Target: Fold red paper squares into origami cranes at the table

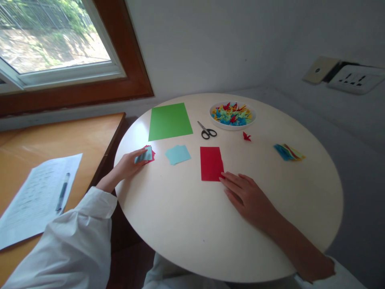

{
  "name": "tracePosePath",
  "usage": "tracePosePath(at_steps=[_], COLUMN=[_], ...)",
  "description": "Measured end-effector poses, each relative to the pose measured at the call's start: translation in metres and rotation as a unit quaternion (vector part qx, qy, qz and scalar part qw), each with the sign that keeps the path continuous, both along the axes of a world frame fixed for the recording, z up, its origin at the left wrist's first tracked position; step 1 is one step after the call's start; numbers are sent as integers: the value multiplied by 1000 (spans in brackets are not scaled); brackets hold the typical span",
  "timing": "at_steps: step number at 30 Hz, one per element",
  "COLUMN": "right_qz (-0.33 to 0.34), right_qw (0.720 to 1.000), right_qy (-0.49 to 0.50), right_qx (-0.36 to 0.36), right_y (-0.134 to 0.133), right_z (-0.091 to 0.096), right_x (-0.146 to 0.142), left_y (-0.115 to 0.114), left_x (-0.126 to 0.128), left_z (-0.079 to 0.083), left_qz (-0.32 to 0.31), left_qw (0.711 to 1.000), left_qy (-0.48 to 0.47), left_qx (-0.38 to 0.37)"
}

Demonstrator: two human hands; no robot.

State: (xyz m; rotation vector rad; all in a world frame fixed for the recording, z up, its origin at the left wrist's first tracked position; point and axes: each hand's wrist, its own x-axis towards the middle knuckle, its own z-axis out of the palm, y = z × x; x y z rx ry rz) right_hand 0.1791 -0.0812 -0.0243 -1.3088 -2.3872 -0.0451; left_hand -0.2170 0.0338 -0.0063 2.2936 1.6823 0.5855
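My left hand [131,163] is at the left edge of the round table, its fingers around a light blue paper square [146,154] that lies over several small red paper squares [153,155]. To the right of it, a few loose light blue paper squares [178,154] overlap each other. A red paper rectangle [211,163] lies flat near the middle. My right hand [248,197] rests on the table with its fingers stretched out, the fingertips touching the lower right corner of that red paper.
A green paper sheet [170,121] and black-handled scissors [207,131] lie further back. A white oval dish [232,127] holds many small folded papers. One red folded paper crane [246,137] and a colourful folded bundle [288,153] lie right. A wooden desk [99,132] stands left.
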Motion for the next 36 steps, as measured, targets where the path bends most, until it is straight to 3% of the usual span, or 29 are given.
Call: tracePosePath(at_steps=[13,19,26,32,36], right_qz=[-5,-1,-4,-5,-5], right_qw=[1000,1000,1000,1000,1000], right_qy=[1,2,10,1,5], right_qx=[-4,-5,-4,-3,-4], right_y=[0,0,-1,-1,-1], right_z=[0,-1,-1,-1,0], right_x=[-1,0,-1,-1,-1], left_y=[-5,-5,2,2,2], left_x=[4,3,-2,-5,-4], left_z=[5,7,1,1,5], left_qz=[-6,4,-59,-56,-51], left_qw=[998,999,996,994,997], left_qy=[32,39,40,88,55], left_qx=[50,24,50,42,15])
